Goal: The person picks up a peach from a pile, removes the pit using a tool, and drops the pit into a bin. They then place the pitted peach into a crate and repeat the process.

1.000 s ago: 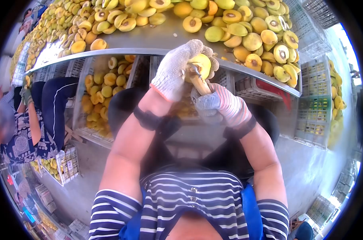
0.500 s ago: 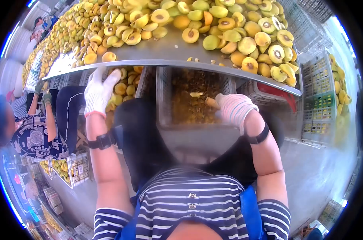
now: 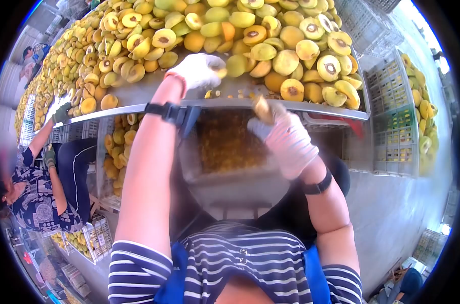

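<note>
My left hand (image 3: 197, 71), in a white knit glove, reaches over the metal table at the front of the heap of halved yellow peaches (image 3: 164, 38). Its fingers are curled, and a bit of yellow fruit shows at the blurred fingertips, beside a greenish-yellow peach (image 3: 236, 66). My right hand (image 3: 291, 142), gloved in striped white, is closed just in front of the table edge. From its grip sticks up a short tan tool-like piece (image 3: 262, 109); its exact kind is blurred. Below lies a crate with brown, wet-looking scraps (image 3: 230, 147).
The metal table edge (image 3: 209, 104) runs across in front of me, with small fruit bits behind it. A crate of peach halves (image 3: 119, 142) stands under it on the left. Stacked crates (image 3: 392, 126) are at right. A co-worker in a patterned shirt (image 3: 42, 187) sits at left.
My left hand has moved from above the left crate up and right onto the table by the fruit. My right hand has risen from the scrap crate toward the table edge, still holding the tan piece.
</note>
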### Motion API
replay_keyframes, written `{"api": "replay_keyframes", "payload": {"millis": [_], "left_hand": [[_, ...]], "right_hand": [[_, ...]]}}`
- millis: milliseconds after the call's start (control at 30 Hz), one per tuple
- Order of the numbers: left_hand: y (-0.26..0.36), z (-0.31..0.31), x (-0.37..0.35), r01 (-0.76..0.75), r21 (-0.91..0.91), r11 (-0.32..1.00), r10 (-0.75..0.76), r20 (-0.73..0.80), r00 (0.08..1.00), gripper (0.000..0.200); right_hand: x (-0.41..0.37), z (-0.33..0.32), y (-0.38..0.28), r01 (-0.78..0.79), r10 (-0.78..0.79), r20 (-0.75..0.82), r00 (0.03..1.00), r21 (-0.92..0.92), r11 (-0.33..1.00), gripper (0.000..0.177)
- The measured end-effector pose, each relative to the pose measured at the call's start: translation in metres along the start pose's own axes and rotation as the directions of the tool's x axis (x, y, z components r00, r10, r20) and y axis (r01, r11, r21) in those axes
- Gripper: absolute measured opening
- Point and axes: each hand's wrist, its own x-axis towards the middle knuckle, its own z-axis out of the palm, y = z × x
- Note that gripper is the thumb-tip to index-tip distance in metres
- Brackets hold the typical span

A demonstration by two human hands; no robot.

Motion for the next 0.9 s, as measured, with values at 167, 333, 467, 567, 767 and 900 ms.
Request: {"api": "replay_keyframes", "payload": {"millis": [167,333,467,567,767,900], "left_hand": [[0.009,0.005,-0.092,-0.341,-0.341,0.876,0.34,-0.065,0.938,0.071],[0.008,0.041,-0.126,-0.36,-0.933,-0.007,0.188,-0.354,0.916,0.062],[0.005,0.065,-0.108,-0.374,-0.826,-0.422,0.058,-0.436,0.898,0.041],[-0.007,0.064,-0.103,-0.295,-0.8,-0.522,0.065,-0.383,0.922,0.041],[-0.005,0.065,-0.107,-0.521,-0.842,0.141,-0.093,-0.536,0.839,0.035],[-0.007,0.065,-0.113,-0.549,-0.684,0.481,0.003,-0.625,0.781,0.032]], "right_hand": [[0.011,0.01,-0.032,0.099,0.152,-0.2,0.968,0.86,0.5,0.024],[0.0,0.013,-0.075,-0.206,0.049,0.203,0.978,0.976,0.065,0.035],[0.018,0.036,-0.068,0.261,-0.079,-0.299,0.951,0.639,0.724,0.059],[0.018,0.035,-0.07,0.179,-0.118,-0.281,0.952,0.201,0.963,0.059],[0.02,0.033,-0.08,0.141,-0.098,-0.243,0.965,0.166,0.976,0.061],[0.021,0.032,-0.084,0.072,-0.063,-0.132,0.989,0.065,0.995,0.054]]}}
